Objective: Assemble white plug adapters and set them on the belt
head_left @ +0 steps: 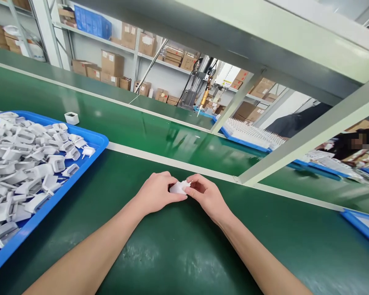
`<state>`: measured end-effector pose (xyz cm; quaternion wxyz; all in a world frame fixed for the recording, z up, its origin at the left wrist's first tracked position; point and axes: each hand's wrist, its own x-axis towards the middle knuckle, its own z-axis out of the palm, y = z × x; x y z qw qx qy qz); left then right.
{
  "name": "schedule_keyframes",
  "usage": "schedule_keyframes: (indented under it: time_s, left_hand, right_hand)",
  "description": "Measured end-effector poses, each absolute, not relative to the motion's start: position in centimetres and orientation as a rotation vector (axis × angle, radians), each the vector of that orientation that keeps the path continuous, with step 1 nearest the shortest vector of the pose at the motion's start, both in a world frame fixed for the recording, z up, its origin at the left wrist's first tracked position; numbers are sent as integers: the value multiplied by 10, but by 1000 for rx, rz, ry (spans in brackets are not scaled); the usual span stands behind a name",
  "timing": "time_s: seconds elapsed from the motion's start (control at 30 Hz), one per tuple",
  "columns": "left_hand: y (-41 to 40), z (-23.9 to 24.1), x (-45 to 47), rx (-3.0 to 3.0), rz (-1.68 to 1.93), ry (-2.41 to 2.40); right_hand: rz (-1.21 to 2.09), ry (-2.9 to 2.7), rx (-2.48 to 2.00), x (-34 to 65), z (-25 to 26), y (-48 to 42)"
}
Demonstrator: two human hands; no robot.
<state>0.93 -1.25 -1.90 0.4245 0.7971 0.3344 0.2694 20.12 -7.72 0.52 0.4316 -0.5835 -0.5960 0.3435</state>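
Green bench | white plastic part pinched between left hand and right hand

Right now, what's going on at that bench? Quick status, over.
Left hand and right hand both pinch one small white plastic part over the green mat. Blue tray of like parts sits left, apart. Nothing between.
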Motion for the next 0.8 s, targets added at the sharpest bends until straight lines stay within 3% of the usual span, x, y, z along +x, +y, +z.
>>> schedule_keyframes:
  time_s: [0.3,0.6,0.8]
  left_hand:
    - [-14,-18,8,1982,702,785]
    - [-17,-17,10,2028,661,788]
    - [-16,-11,7,2055,614,839]
  right_hand:
    - [760,-1523,-1484,195,-3,-82]
    - [761,-1604,-1491,199,20,-83]
    - [414,-1417,-1810,287,55,-132]
